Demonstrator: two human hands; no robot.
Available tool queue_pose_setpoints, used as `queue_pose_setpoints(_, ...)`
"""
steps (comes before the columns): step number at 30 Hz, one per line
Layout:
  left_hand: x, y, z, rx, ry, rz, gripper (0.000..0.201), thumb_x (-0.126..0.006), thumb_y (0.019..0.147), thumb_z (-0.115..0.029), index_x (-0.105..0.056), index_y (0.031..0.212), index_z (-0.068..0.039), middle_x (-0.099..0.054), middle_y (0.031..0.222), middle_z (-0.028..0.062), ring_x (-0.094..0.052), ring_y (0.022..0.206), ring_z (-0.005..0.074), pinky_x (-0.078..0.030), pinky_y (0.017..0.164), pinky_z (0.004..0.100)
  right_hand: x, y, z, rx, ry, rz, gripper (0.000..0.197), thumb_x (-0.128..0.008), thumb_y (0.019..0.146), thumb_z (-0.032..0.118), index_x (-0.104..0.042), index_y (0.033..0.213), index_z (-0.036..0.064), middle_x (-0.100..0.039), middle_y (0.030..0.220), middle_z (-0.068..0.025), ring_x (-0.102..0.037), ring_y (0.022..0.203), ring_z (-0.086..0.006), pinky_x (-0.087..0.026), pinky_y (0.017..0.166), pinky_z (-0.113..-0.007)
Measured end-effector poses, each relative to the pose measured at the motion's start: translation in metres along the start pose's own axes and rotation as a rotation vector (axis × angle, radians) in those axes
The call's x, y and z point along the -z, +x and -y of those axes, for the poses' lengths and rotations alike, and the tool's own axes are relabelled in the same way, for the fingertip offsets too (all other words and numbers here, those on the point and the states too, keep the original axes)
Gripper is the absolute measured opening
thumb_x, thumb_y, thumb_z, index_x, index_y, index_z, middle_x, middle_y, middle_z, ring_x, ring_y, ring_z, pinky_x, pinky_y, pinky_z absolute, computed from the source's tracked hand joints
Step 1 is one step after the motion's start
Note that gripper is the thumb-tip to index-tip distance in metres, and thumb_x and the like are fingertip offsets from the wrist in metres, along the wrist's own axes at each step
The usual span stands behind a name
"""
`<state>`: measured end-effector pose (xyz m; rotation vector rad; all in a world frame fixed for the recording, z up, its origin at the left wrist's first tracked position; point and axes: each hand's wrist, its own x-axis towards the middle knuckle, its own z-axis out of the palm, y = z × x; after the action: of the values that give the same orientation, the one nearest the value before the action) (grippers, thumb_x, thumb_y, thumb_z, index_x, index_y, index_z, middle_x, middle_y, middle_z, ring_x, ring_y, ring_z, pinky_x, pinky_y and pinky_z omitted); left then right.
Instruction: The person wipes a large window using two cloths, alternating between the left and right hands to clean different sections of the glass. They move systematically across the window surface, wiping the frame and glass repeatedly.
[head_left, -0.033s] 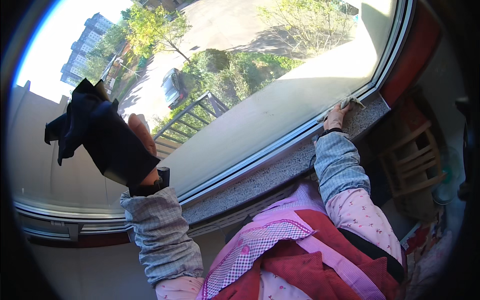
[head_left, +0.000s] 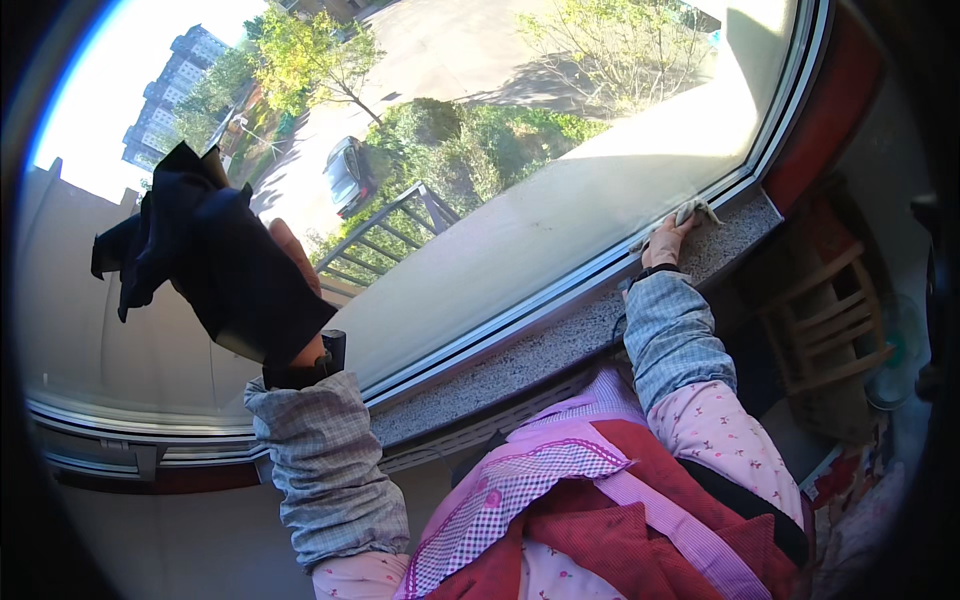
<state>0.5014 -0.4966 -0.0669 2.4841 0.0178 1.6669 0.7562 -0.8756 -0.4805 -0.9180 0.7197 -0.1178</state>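
My right hand is closed on a crumpled greyish rag, pressed at the lower window frame near its right end, beside the speckled stone sill. On the left my left hand is raised in front of the window glass. A black, stiff-looking fabric piece covers the back of that hand and juts past it in folded points. Only the thumb, stretched upward, and a bit of wrist show. The other fingers are hidden under the black piece, so I cannot tell whether they grip it.
A wooden chair stands at the right below the sill. Left of me a window latch section sits on the lower frame. Outside the glass are a metal railing, bushes, trees and a parked car.
My right hand has shifted slightly left and down along the frame with the rag. My left hand and the black piece have moved a little to the right.
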Motion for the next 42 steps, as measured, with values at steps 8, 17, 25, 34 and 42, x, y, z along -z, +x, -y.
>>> queue_pose_setpoints(8,-0.011,0.012,-0.008,-0.447,0.109,-0.281,0.073,-0.061,0.096,-0.061,-0.048,0.149,-0.012,-0.049,0.150,0.0153,-0.047,0.141,0.0386,-0.031,0.118,0.0583,-0.059,-0.126,0.045,0.364,0.121,-0.025,0.051,-0.046,0.108,0.015,-0.036,0.158,0.0145,-0.038,0.162,-0.0132,-0.042,0.146,-0.0295,-0.035,0.119,-0.039)
queue_pose_setpoints(17,0.009,0.007,-0.029,-0.355,-0.276,-0.199,0.057,-0.074,0.090,-0.038,-0.061,0.139,-0.012,-0.056,0.145,0.0141,-0.048,0.140,0.0369,-0.031,0.121,0.0546,-0.152,-0.391,0.061,1.673,-0.320,0.542,0.038,-0.060,0.099,0.012,-0.064,0.137,0.0160,-0.049,0.153,-0.0158,-0.039,0.146,-0.0476,-0.035,0.119,-0.059)
queue_pose_setpoints(25,0.110,-0.131,0.011,0.038,-0.336,0.336,0.018,-0.071,0.091,-0.013,-0.076,0.106,-0.004,-0.068,0.114,0.0166,-0.064,0.111,0.0396,-0.051,0.099,0.0487,-0.113,-0.345,0.062,1.707,-0.560,0.777,0.031,-0.071,0.089,0.005,-0.073,0.118,0.0172,-0.055,0.146,-0.0087,-0.048,0.139,-0.0404,-0.045,0.111,-0.051)
queue_pose_setpoints(34,0.106,-0.273,-0.004,1.301,-1.266,0.603,0.056,-0.059,0.107,-0.037,-0.049,0.151,-0.004,-0.062,0.105,-0.0047,-0.048,0.082,0.0030,-0.040,0.071,0.0193,-0.040,-0.438,0.035,1.153,-0.683,1.364,0.052,-0.064,0.095,0.000,-0.052,0.144,0.0076,-0.057,0.140,-0.0202,-0.058,0.127,-0.0419,-0.052,0.103,-0.041)
queue_pose_setpoints(42,0.089,-0.261,-0.058,1.316,-1.404,0.334,0.051,-0.060,0.105,-0.039,-0.047,0.143,-0.006,-0.062,0.131,0.0089,-0.062,0.119,0.0221,-0.051,0.102,0.0386,-0.016,-0.423,0.061,0.737,-0.782,1.772,0.051,-0.069,0.098,0.025,-0.053,0.143,0.0055,-0.057,0.143,-0.0177,-0.055,0.134,-0.0344,-0.046,0.108,-0.041)
